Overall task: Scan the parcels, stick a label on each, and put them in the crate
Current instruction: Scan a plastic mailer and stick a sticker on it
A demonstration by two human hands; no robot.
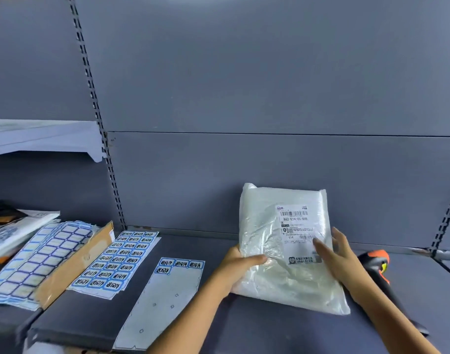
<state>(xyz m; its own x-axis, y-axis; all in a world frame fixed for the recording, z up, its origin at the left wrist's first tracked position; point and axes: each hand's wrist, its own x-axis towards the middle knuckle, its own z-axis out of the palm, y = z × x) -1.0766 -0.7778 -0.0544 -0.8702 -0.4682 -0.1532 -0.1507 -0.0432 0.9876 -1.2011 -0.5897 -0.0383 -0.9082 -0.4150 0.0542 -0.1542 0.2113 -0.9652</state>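
Observation:
A white plastic parcel (277,241) with a printed shipping label (296,226) stands tilted on the dark shelf (257,328), its top leaning toward the back wall. My left hand (240,264) grips its left edge, thumb across the front. My right hand (336,254) holds the right edge, thumb on the shipping label. A sticker sheet with a few blue labels left at its top (165,295) lies to the left of the parcel. A black and orange barcode scanner (377,267) lies on the shelf behind my right forearm. No crate is in view.
A fuller sheet of blue labels (119,264) lies further left, beside a cardboard piece (75,267) under blank blue-bordered label sheets (39,261). Papers are stacked at the far left (11,231). A white shelf (39,136) juts out at upper left. Grey back panels rise behind.

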